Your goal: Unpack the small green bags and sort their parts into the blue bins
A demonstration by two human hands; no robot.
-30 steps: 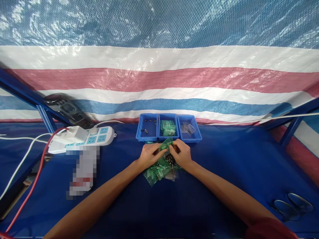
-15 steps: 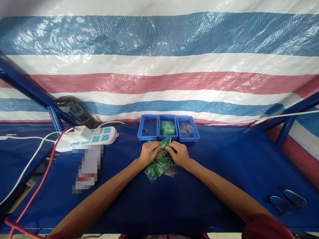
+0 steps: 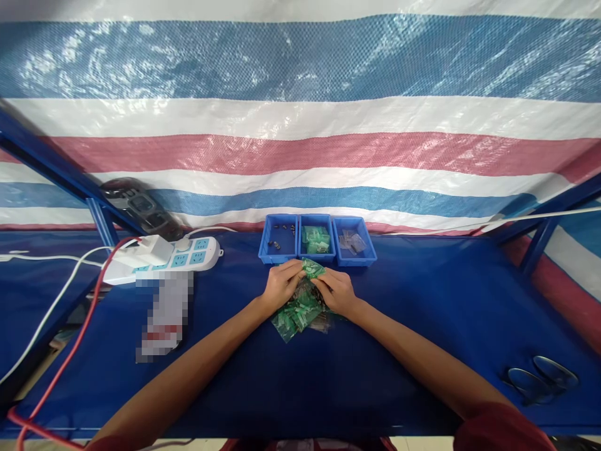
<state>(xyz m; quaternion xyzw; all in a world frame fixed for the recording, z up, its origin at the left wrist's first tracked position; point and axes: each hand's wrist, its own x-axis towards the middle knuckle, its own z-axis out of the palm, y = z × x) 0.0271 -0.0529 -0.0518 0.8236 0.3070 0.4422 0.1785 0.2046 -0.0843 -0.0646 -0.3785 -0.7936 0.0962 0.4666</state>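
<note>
My left hand (image 3: 280, 287) and my right hand (image 3: 339, 290) are both closed on a small green plastic bag (image 3: 312, 268), one at each side of its upper part. Just below the hands lies a pile of green plastic bags (image 3: 297, 316) with small parts in them, and some dark metal bits show between my fingers. Clear plastic packets (image 3: 321, 323) stick out at the pile's lower right. My fingertips partly hide the held bag, and its contents are hard to make out.
Behind my hands stand three blue trays: the left tray (image 3: 283, 258) with small metal parts, the middle tray (image 3: 317, 257) with green bags, the right tray (image 3: 355, 261) with clear packets. A white power strip (image 3: 206, 253) is at left; eyeglasses (image 3: 539, 379) lie at right.
The green bag's top has shifted slightly between my fingers and looks more spread out. Both hands stay almost in place, and the camera view has moved a little.
</note>
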